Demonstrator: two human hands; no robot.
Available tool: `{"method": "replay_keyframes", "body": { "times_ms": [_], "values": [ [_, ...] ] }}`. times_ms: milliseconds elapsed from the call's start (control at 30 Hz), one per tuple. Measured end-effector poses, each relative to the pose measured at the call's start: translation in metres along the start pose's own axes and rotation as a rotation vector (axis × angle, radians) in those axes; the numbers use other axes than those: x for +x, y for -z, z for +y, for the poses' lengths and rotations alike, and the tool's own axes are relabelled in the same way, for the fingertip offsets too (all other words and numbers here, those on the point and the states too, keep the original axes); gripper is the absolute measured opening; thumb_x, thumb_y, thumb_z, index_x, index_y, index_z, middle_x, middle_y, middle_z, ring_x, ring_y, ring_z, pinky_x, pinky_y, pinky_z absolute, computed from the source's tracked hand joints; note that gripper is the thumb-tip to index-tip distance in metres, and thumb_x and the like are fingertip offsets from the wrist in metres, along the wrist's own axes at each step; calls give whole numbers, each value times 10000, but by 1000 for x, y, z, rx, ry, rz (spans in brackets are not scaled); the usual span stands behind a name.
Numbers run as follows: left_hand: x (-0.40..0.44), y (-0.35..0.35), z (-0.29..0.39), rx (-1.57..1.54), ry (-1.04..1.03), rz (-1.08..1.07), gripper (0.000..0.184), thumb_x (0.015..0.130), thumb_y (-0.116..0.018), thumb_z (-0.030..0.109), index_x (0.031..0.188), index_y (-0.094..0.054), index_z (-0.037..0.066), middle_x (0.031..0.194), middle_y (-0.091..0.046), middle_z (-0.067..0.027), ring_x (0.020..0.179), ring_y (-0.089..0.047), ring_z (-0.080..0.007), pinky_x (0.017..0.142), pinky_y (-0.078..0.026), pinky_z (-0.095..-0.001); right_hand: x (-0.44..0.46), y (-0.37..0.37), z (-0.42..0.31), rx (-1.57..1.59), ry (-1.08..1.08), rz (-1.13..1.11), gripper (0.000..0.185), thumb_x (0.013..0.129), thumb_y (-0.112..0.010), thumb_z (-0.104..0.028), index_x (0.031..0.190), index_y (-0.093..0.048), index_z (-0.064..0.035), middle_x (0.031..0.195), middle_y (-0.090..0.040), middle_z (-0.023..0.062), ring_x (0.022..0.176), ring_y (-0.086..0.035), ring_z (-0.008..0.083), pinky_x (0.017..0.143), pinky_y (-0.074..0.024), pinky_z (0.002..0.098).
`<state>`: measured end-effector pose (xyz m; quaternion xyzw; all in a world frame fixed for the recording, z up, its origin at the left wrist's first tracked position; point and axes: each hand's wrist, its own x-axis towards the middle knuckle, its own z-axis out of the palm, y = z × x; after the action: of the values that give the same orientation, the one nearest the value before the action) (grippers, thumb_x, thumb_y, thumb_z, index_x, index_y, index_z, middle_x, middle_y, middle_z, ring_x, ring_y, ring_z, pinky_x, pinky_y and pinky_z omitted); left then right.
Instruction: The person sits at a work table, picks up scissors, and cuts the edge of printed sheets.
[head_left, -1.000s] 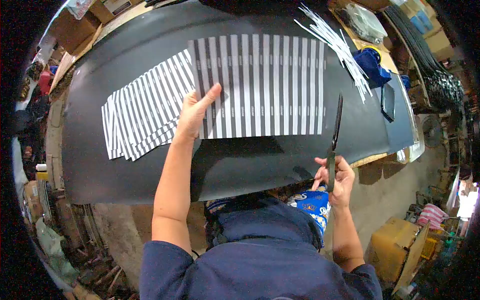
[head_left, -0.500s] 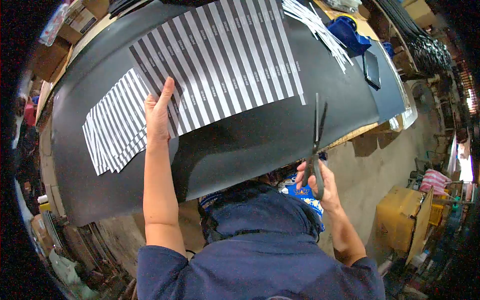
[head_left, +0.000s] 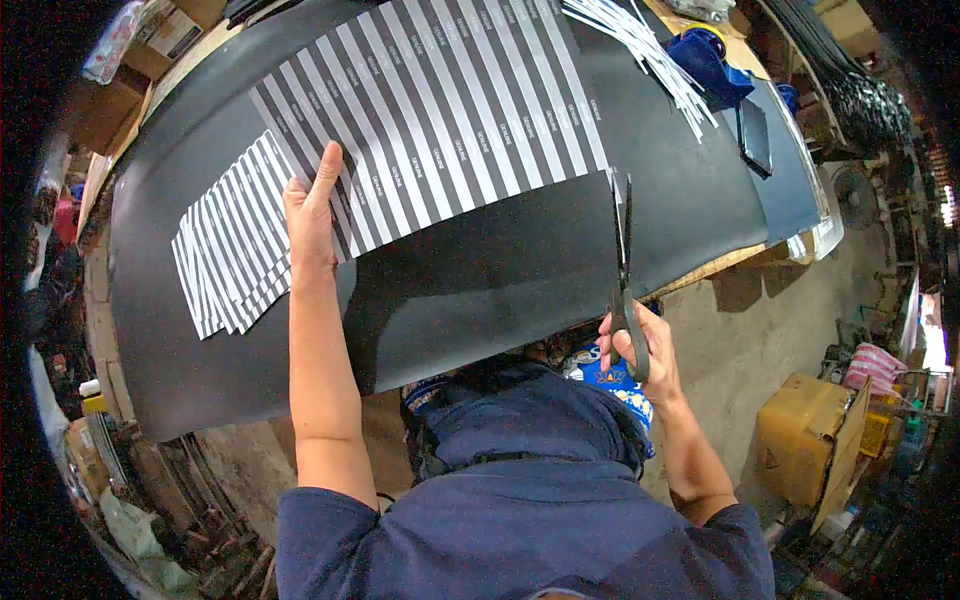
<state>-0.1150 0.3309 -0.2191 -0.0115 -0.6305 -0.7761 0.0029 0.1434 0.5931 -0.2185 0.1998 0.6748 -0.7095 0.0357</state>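
My left hand (head_left: 313,215) grips the lower left part of a large black-and-white striped sheet (head_left: 440,120), thumb on top. Small repeated lettering runs along the dark stripes. My right hand (head_left: 645,350) is closed round the handles of a pair of scissors (head_left: 623,260), whose blades point away from me. The blade tips are near the sheet's lower right corner; whether they touch it I cannot tell. Left of the held sheet, a fanned stack of striped sheets (head_left: 232,240) lies on the black table surface (head_left: 470,290).
A pile of thin white strips (head_left: 645,60) lies at the back right. Near it are a dark blue cloth-like item (head_left: 705,70) and a black phone-like object (head_left: 754,138). A cardboard box (head_left: 805,435) stands on the floor at right.
The scissors have moved slightly up and left, and their blades are closer together and nearer the sheet's corner. The held sheet has shifted a little; my left hand keeps its grip.
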Motion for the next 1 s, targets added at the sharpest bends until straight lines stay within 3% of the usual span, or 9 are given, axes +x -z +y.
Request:
{"method": "replay_keyframes", "body": {
  "times_ms": [333,1000],
  "values": [
    [-4,-5,-2,51,47,-67,241,836,-679,246,923,-638,25,834,-666,-55,652,-625,-80,567,-501,-194,18,-2,-15,18,38,-50,354,782,-648,-317,869,-533,6,716,-518,49,594,-536,109,534,-477,248],
    [-4,-3,-3,23,51,-102,249,822,-690,271,898,-643,39,804,-673,-72,661,-644,-94,588,-517,-198,25,-2,-21,25,51,-65,355,797,-644,-337,857,-533,-6,682,-517,43,549,-526,108,518,-445,237]
  ]
}}
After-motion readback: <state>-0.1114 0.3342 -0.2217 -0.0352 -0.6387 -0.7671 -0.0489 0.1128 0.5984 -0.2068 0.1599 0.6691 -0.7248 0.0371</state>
